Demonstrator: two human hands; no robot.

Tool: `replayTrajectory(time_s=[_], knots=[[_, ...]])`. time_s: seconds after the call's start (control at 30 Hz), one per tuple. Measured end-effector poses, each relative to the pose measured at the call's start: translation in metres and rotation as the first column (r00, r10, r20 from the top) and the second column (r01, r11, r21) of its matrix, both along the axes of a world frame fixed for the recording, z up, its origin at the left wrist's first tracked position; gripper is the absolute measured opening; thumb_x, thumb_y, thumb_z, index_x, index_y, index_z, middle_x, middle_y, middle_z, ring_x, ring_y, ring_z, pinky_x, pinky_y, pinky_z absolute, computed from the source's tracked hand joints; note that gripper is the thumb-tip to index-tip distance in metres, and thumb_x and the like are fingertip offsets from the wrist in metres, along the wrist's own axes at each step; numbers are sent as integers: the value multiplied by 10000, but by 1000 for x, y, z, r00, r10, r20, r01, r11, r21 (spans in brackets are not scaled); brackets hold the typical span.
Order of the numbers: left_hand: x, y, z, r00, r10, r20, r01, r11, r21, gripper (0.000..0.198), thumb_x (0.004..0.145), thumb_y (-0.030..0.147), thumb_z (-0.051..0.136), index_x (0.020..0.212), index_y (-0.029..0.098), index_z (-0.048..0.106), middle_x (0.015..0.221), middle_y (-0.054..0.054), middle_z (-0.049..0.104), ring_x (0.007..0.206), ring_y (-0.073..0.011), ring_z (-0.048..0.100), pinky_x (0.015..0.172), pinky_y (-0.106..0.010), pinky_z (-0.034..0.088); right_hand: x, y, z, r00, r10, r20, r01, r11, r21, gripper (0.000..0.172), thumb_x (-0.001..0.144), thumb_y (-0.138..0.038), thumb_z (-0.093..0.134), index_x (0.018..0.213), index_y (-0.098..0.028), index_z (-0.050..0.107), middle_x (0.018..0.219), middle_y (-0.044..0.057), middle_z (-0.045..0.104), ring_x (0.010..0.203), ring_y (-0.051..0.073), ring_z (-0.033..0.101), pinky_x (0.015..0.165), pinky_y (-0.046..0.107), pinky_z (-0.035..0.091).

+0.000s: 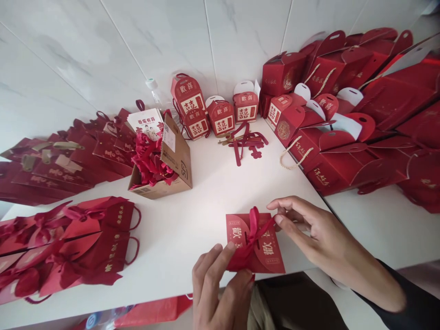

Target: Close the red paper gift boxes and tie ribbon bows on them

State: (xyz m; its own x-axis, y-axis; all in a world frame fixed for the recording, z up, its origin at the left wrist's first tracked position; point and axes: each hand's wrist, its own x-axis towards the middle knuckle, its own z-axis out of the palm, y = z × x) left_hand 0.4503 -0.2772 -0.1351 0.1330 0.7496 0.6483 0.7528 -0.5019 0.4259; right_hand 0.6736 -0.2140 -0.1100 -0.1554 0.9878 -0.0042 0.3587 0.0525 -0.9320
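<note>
Slanting away rightward, ribbon (pixel 252 239) over box (pixel 272 253)

At five o'clock on my feed, a red ribboned box (pixel 270 253) bears 歡 and 喜, turned sideways and partly covered. At twelve o'clock I read 歡喜 on small red boxes (pixel 222 112), with pale labels marked 囍, double happiness; another red box (pixel 275 113) at two o'clock repeats 囍. At ten, a white card (pixel 146 120) reads 吾家有喜. At nine, a cardboard carton (pixel 178 158) shows a sideways SF logo. At three, a red gift box (pixel 340 169) has gold 百年好合. Gold lettering on red bags (pixel 115 238) at eight is too slanted for me to make out.
</note>
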Motion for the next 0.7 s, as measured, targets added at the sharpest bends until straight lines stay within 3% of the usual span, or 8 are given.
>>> replayTrajectory(time_s=[0.23,0.43,0.7], knots=[[-5,-7,-3,998,34,50,-34,999,16,212,870,-29,650,872,181,682,1261,-84,686,1197,-281,626,928,-421,553,3,0,-4,999,-16,32,17,1000,-19,193,1117,-462,555,1183,-298,631,1125,12,674,958,196,696,792,248,581],[-2,-8,-7,955,-43,293,74,993,-94,305,871,-81,517,977,180,633,1228,-108,732,1164,-245,697,890,-378,625,1,0,1,997,-63,37,65,996,-54,168,1092,-427,584,1131,-271,631,1086,22,677,927,211,682,814,272,586],[3,-17,-3,895,82,439,23,973,-228,257,910,-20,481,924,211,592,1180,-93,767,1116,-219,742,890,-332,638,-1,2,3,990,-138,42,140,988,-67,262,1049,-512,604,1057,-255,651,906,15,692,717,205,669,731,281,597]])
